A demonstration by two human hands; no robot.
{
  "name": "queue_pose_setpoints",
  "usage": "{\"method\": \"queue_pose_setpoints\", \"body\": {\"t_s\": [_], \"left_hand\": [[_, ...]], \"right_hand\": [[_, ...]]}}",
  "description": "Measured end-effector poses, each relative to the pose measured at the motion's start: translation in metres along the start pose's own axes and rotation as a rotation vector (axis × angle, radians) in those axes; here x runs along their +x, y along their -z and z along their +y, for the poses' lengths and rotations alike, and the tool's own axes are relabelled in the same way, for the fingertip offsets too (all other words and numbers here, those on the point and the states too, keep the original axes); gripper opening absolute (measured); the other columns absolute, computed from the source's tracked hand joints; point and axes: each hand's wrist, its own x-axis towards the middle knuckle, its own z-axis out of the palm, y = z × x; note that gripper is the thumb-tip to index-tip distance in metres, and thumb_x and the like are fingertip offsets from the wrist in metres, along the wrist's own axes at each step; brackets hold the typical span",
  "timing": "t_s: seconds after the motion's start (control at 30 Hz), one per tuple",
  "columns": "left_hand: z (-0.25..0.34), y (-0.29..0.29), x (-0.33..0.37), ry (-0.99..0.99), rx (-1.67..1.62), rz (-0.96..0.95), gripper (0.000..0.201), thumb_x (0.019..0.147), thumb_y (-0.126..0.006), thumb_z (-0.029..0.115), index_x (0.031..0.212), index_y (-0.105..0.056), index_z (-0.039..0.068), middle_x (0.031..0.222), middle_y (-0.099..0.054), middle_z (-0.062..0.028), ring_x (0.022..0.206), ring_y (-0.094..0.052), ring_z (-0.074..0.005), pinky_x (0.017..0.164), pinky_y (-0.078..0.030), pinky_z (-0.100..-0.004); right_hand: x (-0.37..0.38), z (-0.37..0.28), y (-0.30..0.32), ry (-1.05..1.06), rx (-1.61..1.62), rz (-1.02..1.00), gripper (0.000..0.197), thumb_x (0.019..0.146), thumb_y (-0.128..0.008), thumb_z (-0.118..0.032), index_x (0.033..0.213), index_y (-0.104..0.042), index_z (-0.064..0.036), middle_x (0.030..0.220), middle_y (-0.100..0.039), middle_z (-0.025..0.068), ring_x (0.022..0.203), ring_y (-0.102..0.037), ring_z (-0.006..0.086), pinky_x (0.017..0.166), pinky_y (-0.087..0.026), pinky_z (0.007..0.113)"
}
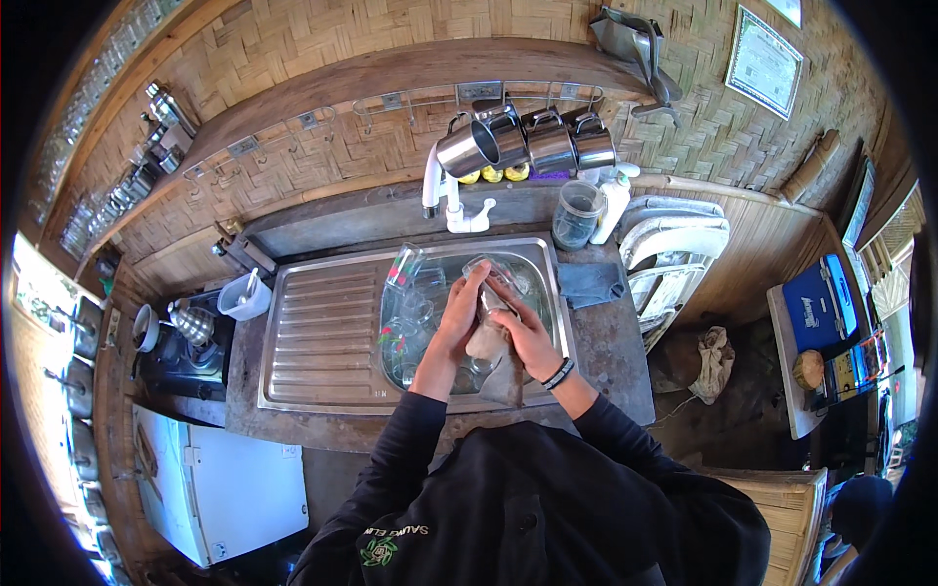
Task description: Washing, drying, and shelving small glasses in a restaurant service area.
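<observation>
Over the steel sink, my two hands are close together around a clear drinking glass and a pale grey cloth. My left hand is closed along the left side of the glass. My right hand, with a dark band at its wrist, presses the cloth against it, and the cloth's end hangs below the fingers. How far the cloth goes into the glass is hidden. Several clear glasses lie in the basin, among them a glass with red and green marks leaning at the upper left corner.
A ribbed drainboard adjoins the basin. Behind it rises a white tap; steel mugs hang above. To the right are a jar, a white bottle and a folded blue-grey cloth. A white tub stands left.
</observation>
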Motion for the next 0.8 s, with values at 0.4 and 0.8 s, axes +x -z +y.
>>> {"method": "queue_pose_setpoints", "body": {"t_s": [0.4, 0.8], "left_hand": [[-0.020, 0.035, 0.007, -0.011, -0.228, -0.398, 0.072, 0.094, -0.053, 0.057, 0.140, -0.042, 0.003, 0.126, -0.057, -0.0138, 0.118, -0.056, -0.0272, 0.102, -0.046, -0.0427], [-0.007, 0.029, -0.007, 0.055, 0.110, 0.008, 0.041, 0.094, -0.065, 0.036, 0.119, -0.058, 0.003, 0.111, -0.066, -0.0119, 0.098, -0.065, -0.0213, 0.086, -0.054, -0.0371]], "right_hand": [[0.000, -0.016, 0.004, -0.563, 0.906, -0.035, 0.014, 0.096, -0.055, -0.021, 0.096, -0.059, -0.0077, 0.070, -0.058, 0.0023, 0.054, -0.054, 0.0155, 0.048, -0.042, 0.027], [-0.007, 0.003, 0.002, 0.305, -0.737, -0.125, 0.051, 0.093, -0.056, -0.009, 0.141, -0.042, 0.0044, 0.137, -0.055, 0.0190, 0.133, -0.047, 0.0264, 0.110, -0.035, 0.036]]}}
